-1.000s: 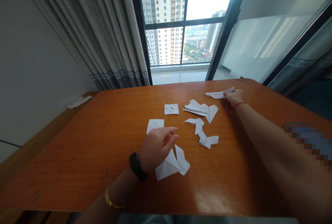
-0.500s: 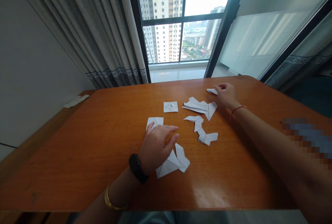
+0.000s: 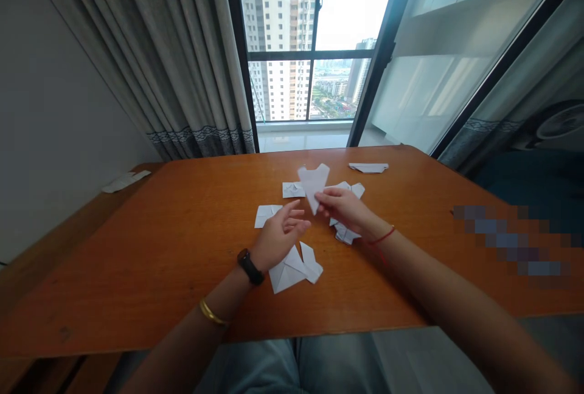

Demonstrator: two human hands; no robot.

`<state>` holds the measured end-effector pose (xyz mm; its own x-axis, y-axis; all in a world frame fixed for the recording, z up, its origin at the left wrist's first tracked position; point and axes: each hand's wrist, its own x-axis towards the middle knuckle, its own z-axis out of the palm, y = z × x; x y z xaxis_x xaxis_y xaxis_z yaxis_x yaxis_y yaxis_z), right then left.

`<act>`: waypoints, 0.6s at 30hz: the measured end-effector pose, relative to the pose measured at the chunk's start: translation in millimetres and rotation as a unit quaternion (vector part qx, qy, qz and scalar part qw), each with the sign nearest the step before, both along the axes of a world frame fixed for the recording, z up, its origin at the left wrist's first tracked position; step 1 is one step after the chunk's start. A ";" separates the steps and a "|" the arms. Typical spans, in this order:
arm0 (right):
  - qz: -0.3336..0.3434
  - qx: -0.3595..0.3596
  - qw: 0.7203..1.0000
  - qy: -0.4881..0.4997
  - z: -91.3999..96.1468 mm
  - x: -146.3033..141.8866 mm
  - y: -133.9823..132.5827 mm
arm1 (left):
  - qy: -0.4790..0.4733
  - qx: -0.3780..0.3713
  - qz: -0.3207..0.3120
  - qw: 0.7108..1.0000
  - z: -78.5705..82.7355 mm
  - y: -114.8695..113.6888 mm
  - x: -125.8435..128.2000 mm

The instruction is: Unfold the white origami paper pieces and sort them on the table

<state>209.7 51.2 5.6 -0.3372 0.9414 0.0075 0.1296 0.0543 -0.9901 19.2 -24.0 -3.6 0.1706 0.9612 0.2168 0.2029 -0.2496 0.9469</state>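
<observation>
My right hand [image 3: 344,208] pinches a folded white paper piece [image 3: 314,182] and holds it up above the middle of the wooden table [image 3: 159,248]. Just to its left, my left hand [image 3: 279,237] hovers with fingers spread and nothing in it. A larger folded paper shape [image 3: 294,267] lies below my left hand. Two small folded squares [image 3: 267,214] [image 3: 292,190] lie behind the hands. Another folded paper [image 3: 345,235] shows partly under my right wrist, and a flat folded one [image 3: 368,167] rests near the far edge.
A slip of paper [image 3: 124,180] lies on a side ledge at the left. Grey curtains [image 3: 182,53] and a tall window [image 3: 305,41] stand behind the table. A fan [image 3: 563,120] shows at the right. My lap is visible below the table's near edge.
My right hand left the flat paper at the far edge, came back to the middle and lifted a folded piece. My left hand rose slightly off the table. The view tilted down.
</observation>
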 end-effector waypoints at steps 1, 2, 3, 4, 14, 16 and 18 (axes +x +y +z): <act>0.066 -0.020 0.998 0.016 0.9 -8.4 -9.3 | -0.050 -0.029 -0.008 0.998 -1.3 0.9 1.3; 0.101 -0.027 0.994 0.006 1.5 -13.5 -14.8 | -0.092 -0.060 -0.005 0.994 -1.9 2.1 1.8; 0.097 -0.013 0.995 -0.025 1.8 -14.5 -15.9 | -0.127 -0.092 0.009 0.988 -2.0 3.5 1.6; 0.055 0.023 0.996 -0.073 1.4 -11.3 -12.7 | -0.158 -0.125 0.033 0.979 -1.3 5.0 0.8; -0.136 0.355 0.780 -0.497 -8.9 45.8 32.9 | -0.299 -0.300 0.050 0.904 11.1 8.3 -4.9; -0.128 0.399 0.816 -0.398 0.4 34.1 18.8 | -0.303 -0.338 0.033 0.890 10.9 8.5 -5.2; -0.066 0.413 0.863 -0.282 11.3 22.1 0.6 | -0.296 -0.356 0.019 0.886 9.3 9.1 -6.2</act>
<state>231.7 51.9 16.9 -0.3958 0.7237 0.5653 0.6373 0.6597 -0.3983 13.0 -14.9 5.7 0.1946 0.8931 -0.4056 -0.3860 0.4499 0.8054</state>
